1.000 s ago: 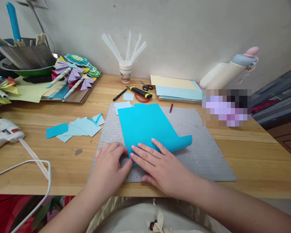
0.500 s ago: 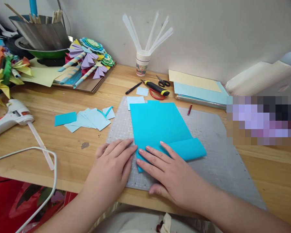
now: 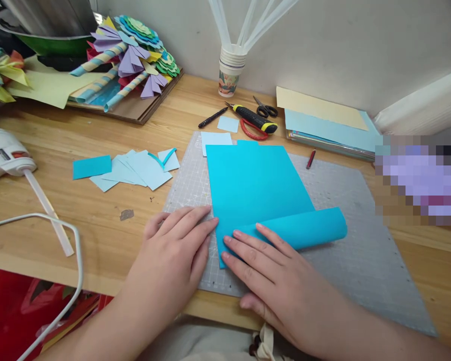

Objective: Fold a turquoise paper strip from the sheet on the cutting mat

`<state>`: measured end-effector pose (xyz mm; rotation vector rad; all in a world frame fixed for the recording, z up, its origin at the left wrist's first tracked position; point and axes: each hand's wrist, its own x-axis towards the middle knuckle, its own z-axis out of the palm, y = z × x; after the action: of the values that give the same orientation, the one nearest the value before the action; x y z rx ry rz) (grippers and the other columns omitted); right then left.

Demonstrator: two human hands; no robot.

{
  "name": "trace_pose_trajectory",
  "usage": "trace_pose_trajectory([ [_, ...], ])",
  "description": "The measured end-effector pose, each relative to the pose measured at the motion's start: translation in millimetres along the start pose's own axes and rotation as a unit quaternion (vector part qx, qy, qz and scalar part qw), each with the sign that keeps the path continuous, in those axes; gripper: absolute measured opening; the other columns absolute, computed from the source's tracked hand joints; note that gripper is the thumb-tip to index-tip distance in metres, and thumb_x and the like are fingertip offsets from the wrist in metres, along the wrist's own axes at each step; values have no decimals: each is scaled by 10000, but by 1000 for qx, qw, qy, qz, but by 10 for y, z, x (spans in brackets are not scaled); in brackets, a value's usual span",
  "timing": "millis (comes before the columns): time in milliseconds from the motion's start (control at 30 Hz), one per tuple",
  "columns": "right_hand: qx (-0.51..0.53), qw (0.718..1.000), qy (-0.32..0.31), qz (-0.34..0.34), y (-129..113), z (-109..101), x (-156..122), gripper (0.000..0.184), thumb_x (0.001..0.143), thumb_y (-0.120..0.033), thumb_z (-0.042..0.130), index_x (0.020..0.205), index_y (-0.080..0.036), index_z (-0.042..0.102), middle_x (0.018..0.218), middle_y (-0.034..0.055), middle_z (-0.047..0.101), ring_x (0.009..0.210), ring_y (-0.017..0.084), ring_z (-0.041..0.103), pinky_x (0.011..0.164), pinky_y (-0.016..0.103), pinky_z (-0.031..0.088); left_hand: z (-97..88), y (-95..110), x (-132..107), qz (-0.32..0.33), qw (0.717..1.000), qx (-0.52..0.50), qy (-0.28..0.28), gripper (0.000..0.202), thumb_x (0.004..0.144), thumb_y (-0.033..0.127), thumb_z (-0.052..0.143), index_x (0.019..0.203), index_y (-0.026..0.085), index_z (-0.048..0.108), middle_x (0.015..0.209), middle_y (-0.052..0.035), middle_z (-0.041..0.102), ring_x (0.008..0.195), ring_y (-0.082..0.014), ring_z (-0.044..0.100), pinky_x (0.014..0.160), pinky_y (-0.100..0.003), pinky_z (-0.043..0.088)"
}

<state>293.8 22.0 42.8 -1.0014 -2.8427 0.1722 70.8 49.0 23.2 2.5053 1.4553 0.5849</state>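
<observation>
Bright blue rectangular sheet of paper (image 3: 255,180) lies in front of you on the grey gridded cutting mat (image 3: 368,250), its near side curled into a loose roll that slants up toward the right. Your right hand (image 3: 274,276) lies palm down over the left part of that roll, fingers slightly fanned and extended, thumb apart from them and nearer the table edge; nothing is pinched. Your left hand (image 3: 173,250) is palm down at the sheet's left edge, fingers bent a little and close together, index fingertip at the paper's border (whether it presses down, I cannot tell).

Beyond the sheet's far edge, a pale blue paper square (image 3: 217,140) is partly covered by it. Farther back on the light wooden table (image 3: 108,235) you have a slim black pen (image 3: 213,117), a tool with a black-and-yellow handle (image 3: 255,118) and black-handled scissors (image 3: 266,108). Left of the mat: overlapping pale blue paper cards (image 3: 131,170), with a small bright blue paper rectangle (image 3: 92,167) at their left end. Farther left, a white glue gun (image 3: 7,155), cut off by the view's edge.
</observation>
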Motion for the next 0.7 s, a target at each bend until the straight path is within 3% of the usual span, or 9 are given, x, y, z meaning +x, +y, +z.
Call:
trace_pose_trajectory([
  [367, 14, 1000, -22, 9, 39, 21, 8, 397, 988, -306, 433, 1373, -246, 516, 1495, 41, 436, 1382, 232, 401, 1126, 543, 339, 7, 0, -12, -2, 1000, -5, 5, 286, 956, 238, 439, 1169, 286, 623, 1342, 34, 597, 1183, -208, 556, 985, -427, 321],
  [700, 27, 999, -32, 12, 18, 18, -14, 418, 964, -271, 482, 1380, -242, 509, 1509, 53, 414, 1396, 232, 378, 1132, 525, 342, -5, 15, -2, -1, 1000, -1, 5, 292, 952, 227, 438, 1172, 271, 625, 1343, 16, 598, 1178, -220, 562, 985, -440, 325],
])
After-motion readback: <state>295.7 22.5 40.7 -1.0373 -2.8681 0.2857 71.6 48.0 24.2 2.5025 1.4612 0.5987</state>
